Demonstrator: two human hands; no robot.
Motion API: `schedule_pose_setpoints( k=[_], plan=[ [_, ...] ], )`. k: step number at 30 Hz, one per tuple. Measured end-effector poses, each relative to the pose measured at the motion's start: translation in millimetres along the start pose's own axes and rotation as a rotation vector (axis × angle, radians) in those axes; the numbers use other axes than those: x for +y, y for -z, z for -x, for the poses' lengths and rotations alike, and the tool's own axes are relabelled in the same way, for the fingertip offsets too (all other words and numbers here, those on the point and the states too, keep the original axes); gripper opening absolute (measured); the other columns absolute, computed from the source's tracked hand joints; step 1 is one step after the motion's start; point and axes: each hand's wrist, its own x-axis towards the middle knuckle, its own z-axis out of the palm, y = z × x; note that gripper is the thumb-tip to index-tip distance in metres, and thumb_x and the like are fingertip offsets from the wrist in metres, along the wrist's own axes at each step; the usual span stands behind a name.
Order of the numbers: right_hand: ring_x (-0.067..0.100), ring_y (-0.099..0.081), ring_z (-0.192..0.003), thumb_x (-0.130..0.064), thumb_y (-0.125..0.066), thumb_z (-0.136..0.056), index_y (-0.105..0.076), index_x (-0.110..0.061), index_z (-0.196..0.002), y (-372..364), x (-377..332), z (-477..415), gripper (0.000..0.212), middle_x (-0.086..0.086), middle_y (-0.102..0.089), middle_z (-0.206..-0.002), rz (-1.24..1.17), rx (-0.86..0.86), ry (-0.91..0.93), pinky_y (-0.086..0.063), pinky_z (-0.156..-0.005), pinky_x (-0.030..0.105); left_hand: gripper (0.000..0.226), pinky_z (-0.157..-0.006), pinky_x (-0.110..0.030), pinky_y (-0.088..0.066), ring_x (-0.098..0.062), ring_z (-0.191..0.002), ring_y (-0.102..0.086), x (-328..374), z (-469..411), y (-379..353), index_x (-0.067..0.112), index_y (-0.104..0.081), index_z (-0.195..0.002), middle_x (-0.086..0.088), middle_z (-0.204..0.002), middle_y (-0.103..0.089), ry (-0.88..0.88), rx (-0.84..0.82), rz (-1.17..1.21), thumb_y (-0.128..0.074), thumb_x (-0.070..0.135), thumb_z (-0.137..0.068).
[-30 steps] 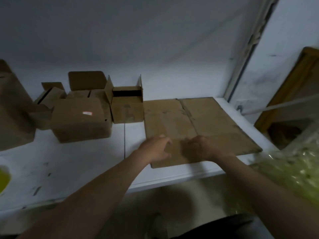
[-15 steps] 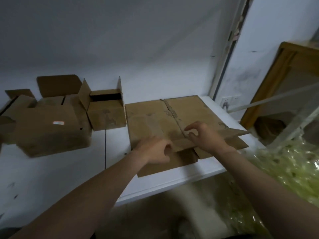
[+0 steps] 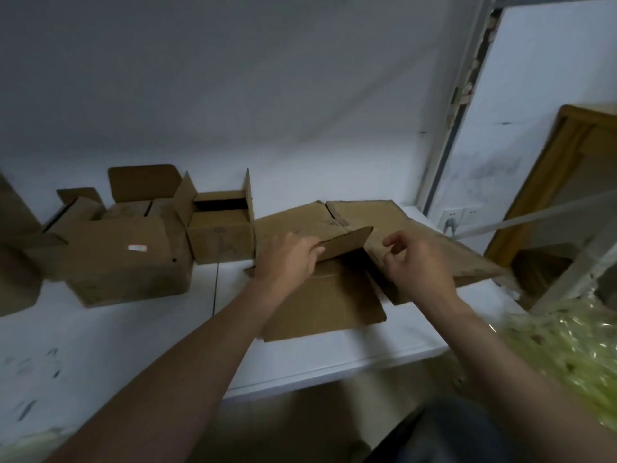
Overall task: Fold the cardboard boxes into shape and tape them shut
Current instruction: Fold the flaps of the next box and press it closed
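Note:
A flattened brown cardboard box (image 3: pixel 334 295) lies on the white table (image 3: pixel 133 335), right of centre, partly lifted off the surface. My left hand (image 3: pixel 287 259) grips the near edge of its raised left flap. My right hand (image 3: pixel 414 262) sits over the right flap with fingers curled; whether it pinches the cardboard I cannot tell. The lower panel still rests flat toward the table's front edge. No tape is in view.
A formed box (image 3: pixel 123 259) with a white label stands at the left, an open smaller box (image 3: pixel 220 232) behind it beside the wall. More cardboard sits at the far left edge. Greenish plastic wrap (image 3: pixel 567 355) fills the right foreground. A wall socket (image 3: pixel 457 217) is at the table's far right.
The flat box has gone from lying flat to having its flaps raised. My left hand moved onto the left flap's edge and my right hand rose with the right flap.

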Motion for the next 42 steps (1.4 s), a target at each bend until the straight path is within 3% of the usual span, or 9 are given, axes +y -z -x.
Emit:
schedule_pose_setpoints(
  k=[4, 8, 12, 18, 22, 33, 37, 39, 42],
  plan=[
    [0.041, -0.040, -0.123, -0.034, -0.067, -0.087, -0.055, -0.021, -0.133, 15, -3, 19, 0.050, 0.012, -0.050, -0.137, 0.216, 0.090, -0.013, -0.041, -0.098, 0.051, 0.029, -0.057, -0.029, -0.047, -0.020, -0.069, -0.062, -5, 4, 28, 0.025, -0.075, -0.105, 0.002, -0.080, -0.071, 0.074, 0.167, 0.042, -0.052, 0.042, -0.103],
    [0.046, -0.012, -0.146, -0.047, -0.076, -0.082, -0.020, -0.017, -0.153, 30, -6, 23, 0.094, 0.022, -0.010, -0.162, 0.164, 0.227, -0.149, -0.016, -0.118, 0.059, 0.026, -0.046, -0.022, -0.028, -0.011, -0.056, -0.051, -9, 7, 53, 0.022, -0.076, -0.105, 0.008, -0.068, -0.062, 0.127, 0.307, 0.160, -0.057, 0.039, -0.101],
    [0.047, -0.013, -0.147, -0.039, -0.084, -0.077, -0.006, -0.026, -0.154, 40, -9, 17, 0.111, 0.018, -0.005, -0.164, 0.004, 0.420, -0.262, -0.017, -0.118, 0.063, 0.033, -0.045, -0.027, -0.029, -0.009, -0.051, -0.049, -13, 17, 67, 0.025, -0.060, -0.071, 0.008, -0.056, -0.053, 0.228, 0.394, 0.350, -0.055, 0.037, -0.102],
    [0.039, -0.049, -0.134, -0.007, -0.072, -0.090, -0.008, -0.028, -0.156, 45, -3, 6, 0.094, 0.016, -0.041, -0.151, -0.517, 0.394, -0.394, -0.046, -0.106, 0.055, 0.043, -0.049, -0.028, -0.025, -0.012, -0.049, -0.044, -16, 29, 78, 0.013, -0.051, -0.067, 0.001, -0.053, -0.047, 0.381, 0.514, 0.558, -0.054, 0.036, -0.103],
    [0.037, -0.063, -0.105, 0.003, -0.051, -0.095, -0.029, -0.023, -0.144, 43, -3, 8, 0.060, 0.003, -0.057, -0.111, -0.363, 0.291, -0.302, -0.056, -0.079, 0.053, 0.042, -0.050, -0.029, -0.029, -0.008, -0.048, -0.043, -19, 29, 87, 0.019, -0.051, -0.063, 0.003, -0.053, -0.047, 0.437, 0.550, 0.609, -0.056, 0.033, -0.102],
    [0.028, -0.057, -0.129, -0.026, -0.076, -0.089, -0.020, -0.039, -0.151, 71, -14, -12, 0.084, -0.004, -0.054, -0.140, -0.493, 0.345, -0.122, -0.048, -0.105, 0.059, 0.028, -0.058, -0.026, -0.035, -0.014, -0.081, -0.060, -22, 36, 86, 0.016, -0.062, -0.111, 0.003, -0.091, -0.064, 0.518, 0.340, 0.580, -0.041, 0.034, -0.108],
    [0.033, -0.040, -0.137, -0.045, -0.075, -0.088, -0.035, -0.039, -0.149, 87, -28, -32, 0.073, 0.003, -0.031, -0.153, -0.225, 0.413, -0.013, -0.044, -0.108, 0.053, 0.036, -0.070, -0.033, -0.041, -0.025, -0.092, -0.062, -18, 37, 89, 0.011, -0.063, -0.122, -0.004, -0.101, -0.067, 0.527, 0.300, 0.622, -0.040, 0.034, -0.109],
    [0.039, -0.038, -0.132, -0.051, -0.068, -0.090, -0.061, -0.035, -0.130, 99, -36, -45, 0.044, 0.007, -0.041, -0.147, 0.032, 0.465, 0.035, -0.044, -0.103, 0.054, 0.035, -0.069, -0.035, -0.043, -0.025, -0.081, -0.060, -17, 42, 86, 0.009, -0.065, -0.114, -0.004, -0.089, -0.064, 0.522, 0.291, 0.666, -0.041, 0.033, -0.108],
    [0.040, -0.044, -0.122, -0.057, -0.057, -0.095, -0.068, -0.032, -0.120, 116, -50, -63, 0.037, 0.005, -0.060, -0.130, 0.176, 0.394, 0.051, -0.043, -0.092, 0.051, 0.033, -0.068, -0.032, -0.044, -0.025, -0.076, -0.060, -15, 54, 74, 0.011, -0.065, -0.105, -0.005, -0.082, -0.063, 0.528, 0.254, 0.776, -0.043, 0.034, -0.108]
  ],
)
